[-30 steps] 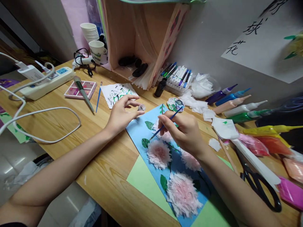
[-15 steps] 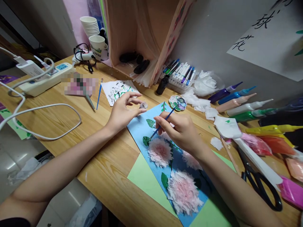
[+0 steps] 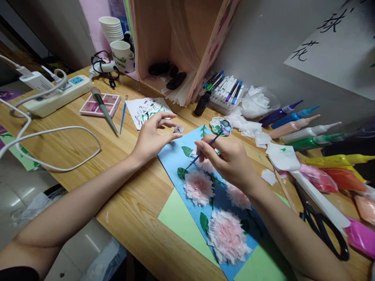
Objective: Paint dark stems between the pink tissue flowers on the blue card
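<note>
My right hand (image 3: 227, 158) pinches a thin blue paintbrush (image 3: 211, 142). The brush tip rests at the edge of a green leaf (image 3: 182, 173) on a blue sheet (image 3: 172, 155). Between the thumb and fingers of my left hand (image 3: 155, 134) is a small greyish cap (image 3: 178, 128), held over the sheet's upper left edge. Pink-and-white tissue-paper flowers (image 3: 228, 236) stand out from the sheet beside painted stems and more green leaves. Part of the picture lies hidden beneath my right hand and forearm. Light green paper (image 3: 183, 222) shows under the blue sheet.
A paint palette (image 3: 221, 126) and a dark bottle (image 3: 202, 103) stand behind the sheet. Black-handled scissors (image 3: 325, 234) and paint bottles (image 3: 310, 128) lie to the right. On the left are a power strip (image 3: 55, 99), a white cable (image 3: 98, 145) and a makeup brush (image 3: 105, 111).
The paintbrush and my right hand have shifted very slightly around the same leaf. My left hand keeps the cap in nearly the same place.
</note>
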Demonstrator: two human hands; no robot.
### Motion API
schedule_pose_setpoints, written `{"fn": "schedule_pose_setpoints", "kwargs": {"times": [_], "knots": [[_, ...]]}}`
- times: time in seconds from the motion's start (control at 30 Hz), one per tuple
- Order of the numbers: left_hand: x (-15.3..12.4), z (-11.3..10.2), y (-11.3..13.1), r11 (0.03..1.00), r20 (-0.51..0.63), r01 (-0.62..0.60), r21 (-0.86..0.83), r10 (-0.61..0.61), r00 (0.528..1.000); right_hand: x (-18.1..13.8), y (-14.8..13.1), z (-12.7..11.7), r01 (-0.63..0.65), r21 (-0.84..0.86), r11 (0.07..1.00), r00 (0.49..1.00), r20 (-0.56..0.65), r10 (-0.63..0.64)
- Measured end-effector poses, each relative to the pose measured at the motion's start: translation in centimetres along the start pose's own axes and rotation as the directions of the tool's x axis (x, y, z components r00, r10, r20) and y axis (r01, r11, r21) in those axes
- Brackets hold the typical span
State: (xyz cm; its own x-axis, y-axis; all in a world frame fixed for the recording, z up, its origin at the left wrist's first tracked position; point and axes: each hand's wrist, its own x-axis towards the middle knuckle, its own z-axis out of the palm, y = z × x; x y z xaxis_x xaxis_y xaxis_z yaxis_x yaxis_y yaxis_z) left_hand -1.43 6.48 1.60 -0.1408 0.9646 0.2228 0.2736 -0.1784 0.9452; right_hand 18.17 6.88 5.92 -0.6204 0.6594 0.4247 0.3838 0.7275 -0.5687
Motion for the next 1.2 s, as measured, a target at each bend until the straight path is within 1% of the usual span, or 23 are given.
{"fn": "schedule_pose_setpoints", "kwargs": {"times": [0.1,0.17,0.4,1.2], "knots": [[0.0,0.0,0.1,1.0,-0.004,0.002,-0.01,-0.002,1.0,-0.1,-0.5,-0.2,0.019,0.031,0.999,1.0,-0.014,-0.018],[0.0,0.0,0.2,1.0,-0.004,0.009,-0.009,-0.009,1.0,-0.2,-0.8,-0.2,0.045,0.04,0.998,0.999,-0.003,-0.045],[0.0,-0.1,0.1,1.0,0.001,-0.002,0.02,0.002,1.0,-0.6,-1.2,0.4,0.146,-0.01,0.989,0.988,0.047,-0.145],[0.0,0.0,0.2,1.0,0.007,0.001,0.011,-0.001,1.0,-0.4,-1.1,0.2,0.166,-0.037,0.985,0.981,0.107,-0.161]]}}
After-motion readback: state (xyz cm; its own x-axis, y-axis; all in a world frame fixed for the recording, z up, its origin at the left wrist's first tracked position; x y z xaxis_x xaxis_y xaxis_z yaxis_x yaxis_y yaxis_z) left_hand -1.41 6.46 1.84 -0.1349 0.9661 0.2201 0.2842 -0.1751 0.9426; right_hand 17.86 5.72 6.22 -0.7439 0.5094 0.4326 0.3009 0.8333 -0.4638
